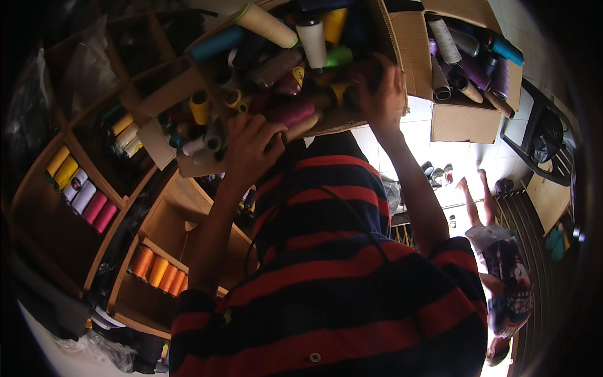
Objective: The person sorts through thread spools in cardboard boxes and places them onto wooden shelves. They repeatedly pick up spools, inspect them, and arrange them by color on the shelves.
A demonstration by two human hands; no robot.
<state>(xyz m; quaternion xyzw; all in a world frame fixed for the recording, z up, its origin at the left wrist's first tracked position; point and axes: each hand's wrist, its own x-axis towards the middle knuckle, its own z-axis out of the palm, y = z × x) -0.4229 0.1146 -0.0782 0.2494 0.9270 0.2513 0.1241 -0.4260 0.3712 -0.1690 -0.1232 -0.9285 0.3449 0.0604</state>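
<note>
In front of me a large cardboard box (397, 39) holds many thread cones in a jumble. My left hand (251, 143) is at its near left side, fingers bent, beside a magenta thread cone (290, 114) and a brown one (303, 127). What lies under those fingers is hidden. My right hand (384, 97) reaches over the near right corner, its thumb and fingers curled around something dark in shadow that I cannot make out. Farther in are a white cone (311, 44), a cream cone (267, 26), a teal cone (217, 44) and a bright green one (339, 57).
A smaller carton (186, 164) with mixed cones adjoins on the left. Wooden shelving (119, 195) at left holds orange cones (157, 270) and pink cones (99, 210). Another carton (461, 122) of cones and a black chair (534, 132) are at right. A person (502, 270) is at lower right.
</note>
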